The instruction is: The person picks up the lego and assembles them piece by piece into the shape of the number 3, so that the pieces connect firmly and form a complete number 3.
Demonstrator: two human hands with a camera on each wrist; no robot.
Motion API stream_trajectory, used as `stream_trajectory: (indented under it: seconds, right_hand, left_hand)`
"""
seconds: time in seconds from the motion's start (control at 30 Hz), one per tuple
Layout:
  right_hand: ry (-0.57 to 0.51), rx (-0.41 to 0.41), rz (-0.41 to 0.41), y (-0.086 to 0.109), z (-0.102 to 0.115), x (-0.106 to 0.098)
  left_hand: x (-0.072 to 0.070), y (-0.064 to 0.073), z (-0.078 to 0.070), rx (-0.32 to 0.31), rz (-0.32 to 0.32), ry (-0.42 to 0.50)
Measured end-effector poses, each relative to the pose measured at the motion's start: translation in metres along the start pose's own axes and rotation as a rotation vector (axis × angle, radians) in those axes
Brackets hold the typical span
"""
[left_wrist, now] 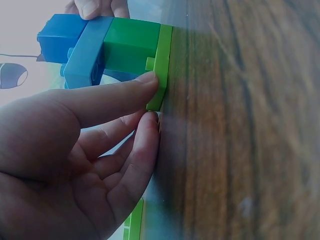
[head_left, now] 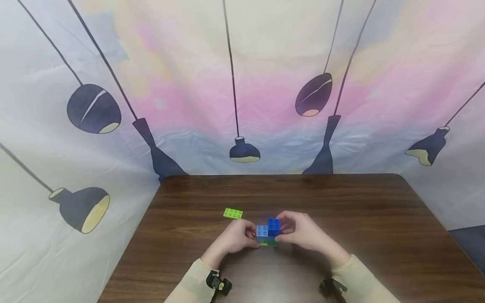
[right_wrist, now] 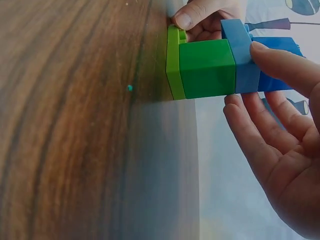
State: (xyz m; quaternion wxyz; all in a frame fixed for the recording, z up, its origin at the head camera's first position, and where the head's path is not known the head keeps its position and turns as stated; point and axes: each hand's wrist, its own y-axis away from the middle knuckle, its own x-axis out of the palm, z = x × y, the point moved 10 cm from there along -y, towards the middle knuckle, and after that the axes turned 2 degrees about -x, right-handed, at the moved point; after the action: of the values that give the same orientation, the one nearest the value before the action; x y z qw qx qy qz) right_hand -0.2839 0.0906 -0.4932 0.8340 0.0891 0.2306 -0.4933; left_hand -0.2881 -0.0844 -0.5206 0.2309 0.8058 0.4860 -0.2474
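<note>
A small stack of toy building bricks stands on the wooden table. Its base is a thin lime green plate [left_wrist: 164, 55], topped by a green brick [right_wrist: 207, 69], a light blue brick [left_wrist: 89, 52] and a dark blue brick [head_left: 274, 226] at the right end. My left hand [head_left: 235, 237] pinches the end of the base plate between thumb and fingers. From the other side my right hand [head_left: 303, 230] holds the light blue brick, thumb on one face and fingertips along the opposite one, close to the dark blue brick.
Another lime green plate [head_left: 233, 213] with studs lies beyond my left hand. The wooden table [head_left: 363, 202] reaches back to a cloth backdrop [head_left: 273, 50] printed with hanging lamps. In the right wrist view a tiny teal speck [right_wrist: 129, 87] shows on the wood.
</note>
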Motion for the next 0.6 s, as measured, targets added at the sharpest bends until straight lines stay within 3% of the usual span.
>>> stream_trajectory:
  seconds: [0.37,0.6]
  right_hand:
    - [0.005,0.023,-0.004,0.0014,-0.0005,-0.0009]
    - [0.002,0.023,0.006,0.0024,-0.0028,0.0003]
  left_hand:
    - [-0.0003,-0.0011,0.0042,-0.016,0.017,0.011]
    - [-0.0017,-0.0006,0.0017,0.017,0.046,0.027]
